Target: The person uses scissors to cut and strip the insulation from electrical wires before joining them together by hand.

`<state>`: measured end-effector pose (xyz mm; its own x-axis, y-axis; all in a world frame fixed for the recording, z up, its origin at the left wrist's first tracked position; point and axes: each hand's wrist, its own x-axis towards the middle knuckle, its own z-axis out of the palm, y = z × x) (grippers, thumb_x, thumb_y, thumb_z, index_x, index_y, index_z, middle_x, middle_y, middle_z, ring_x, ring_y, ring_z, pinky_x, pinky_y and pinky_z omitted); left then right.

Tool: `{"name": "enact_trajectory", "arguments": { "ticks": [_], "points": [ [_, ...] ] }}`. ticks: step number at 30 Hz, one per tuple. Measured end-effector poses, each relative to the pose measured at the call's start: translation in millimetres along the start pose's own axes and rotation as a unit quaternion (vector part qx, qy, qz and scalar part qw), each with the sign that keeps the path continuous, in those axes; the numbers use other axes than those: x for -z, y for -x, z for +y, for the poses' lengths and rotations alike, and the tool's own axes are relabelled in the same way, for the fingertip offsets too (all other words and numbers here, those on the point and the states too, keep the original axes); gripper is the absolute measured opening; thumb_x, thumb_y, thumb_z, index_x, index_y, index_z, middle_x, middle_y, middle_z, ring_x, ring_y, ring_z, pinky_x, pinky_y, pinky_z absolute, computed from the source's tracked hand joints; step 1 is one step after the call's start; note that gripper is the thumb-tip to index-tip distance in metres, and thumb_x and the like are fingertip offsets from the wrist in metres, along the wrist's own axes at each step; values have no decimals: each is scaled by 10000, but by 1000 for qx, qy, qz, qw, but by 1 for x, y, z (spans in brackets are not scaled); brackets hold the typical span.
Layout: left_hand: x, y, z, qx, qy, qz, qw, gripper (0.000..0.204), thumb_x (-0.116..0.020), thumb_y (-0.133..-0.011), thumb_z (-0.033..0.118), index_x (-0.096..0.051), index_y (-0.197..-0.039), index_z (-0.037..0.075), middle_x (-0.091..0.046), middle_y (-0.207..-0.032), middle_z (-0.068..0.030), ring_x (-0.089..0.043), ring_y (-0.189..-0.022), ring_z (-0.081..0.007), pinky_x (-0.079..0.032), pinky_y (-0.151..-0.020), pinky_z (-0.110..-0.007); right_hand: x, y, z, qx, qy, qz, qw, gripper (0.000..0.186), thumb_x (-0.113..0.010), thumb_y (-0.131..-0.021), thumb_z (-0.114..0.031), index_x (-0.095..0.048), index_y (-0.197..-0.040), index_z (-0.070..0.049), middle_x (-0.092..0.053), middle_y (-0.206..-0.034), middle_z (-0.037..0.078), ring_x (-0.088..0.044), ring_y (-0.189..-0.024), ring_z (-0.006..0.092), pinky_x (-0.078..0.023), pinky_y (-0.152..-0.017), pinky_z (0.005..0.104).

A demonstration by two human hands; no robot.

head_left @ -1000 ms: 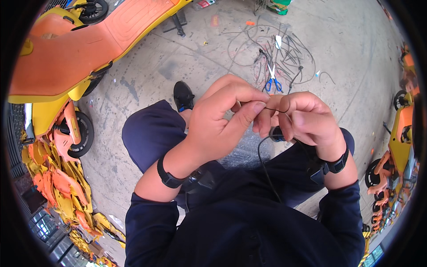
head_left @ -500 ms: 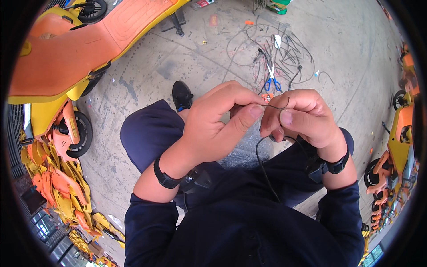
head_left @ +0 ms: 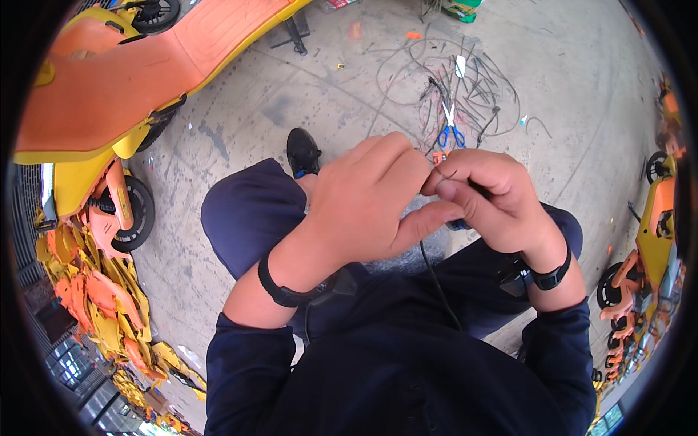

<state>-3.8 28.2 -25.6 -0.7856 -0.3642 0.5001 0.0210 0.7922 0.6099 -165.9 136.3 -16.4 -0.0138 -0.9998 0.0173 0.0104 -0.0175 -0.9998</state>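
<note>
My two hands meet above my lap with their fingertips close together. Between thumb and forefinger, my right hand (head_left: 498, 200) pinches a thin dark cable, and a short end pokes out at the thumb tip. My left hand (head_left: 367, 200) has its fingers curled in against the right fingertips, its thumb stretched out below them; whatever those fingers hold is hidden. The black cable (head_left: 435, 280) hangs from beneath the hands down to my lap. A clear plastic bag (head_left: 396, 263) lies behind them, between my knees.
Blue-handled scissors (head_left: 450, 131) lie on the concrete floor beside a tangle of cut cables (head_left: 480, 83). An orange and yellow scooter body (head_left: 109, 94) stands at the left, above a pile of orange and yellow panels (head_left: 102, 298). More scooters (head_left: 654, 211) line the right side.
My left thumb has come off the thin cable and now reaches toward the right thumb. The left hand has turned, showing more of its back, and the cable stretch between the hands is hidden.
</note>
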Motion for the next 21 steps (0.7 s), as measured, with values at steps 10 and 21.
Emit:
{"name": "enact_trajectory", "arguments": {
  "ticks": [10,21],
  "points": [
    [3,5,-2,-6,19,-70,997,120,-606,-829,132,-571,-746,53,-500,-627,-61,-511,-502,-247,-410,-443,-342,-3,3,-5,-30,26,-78,996,100,-522,-887,37,-617,-906,14,-613,-768,83,-577,-701,156,-445,-628,259],
    [-1,8,8,88,253,29,963,296,-490,-914,73,-539,-626,25,-576,-586,-94,-545,-471,-230,-434,-452,-312,-4,1,-13,-125,-242,-99,957,136,-535,-930,-55,-647,-929,22,-659,-866,50,-568,-774,93,-447,-694,223]
  ]
}}
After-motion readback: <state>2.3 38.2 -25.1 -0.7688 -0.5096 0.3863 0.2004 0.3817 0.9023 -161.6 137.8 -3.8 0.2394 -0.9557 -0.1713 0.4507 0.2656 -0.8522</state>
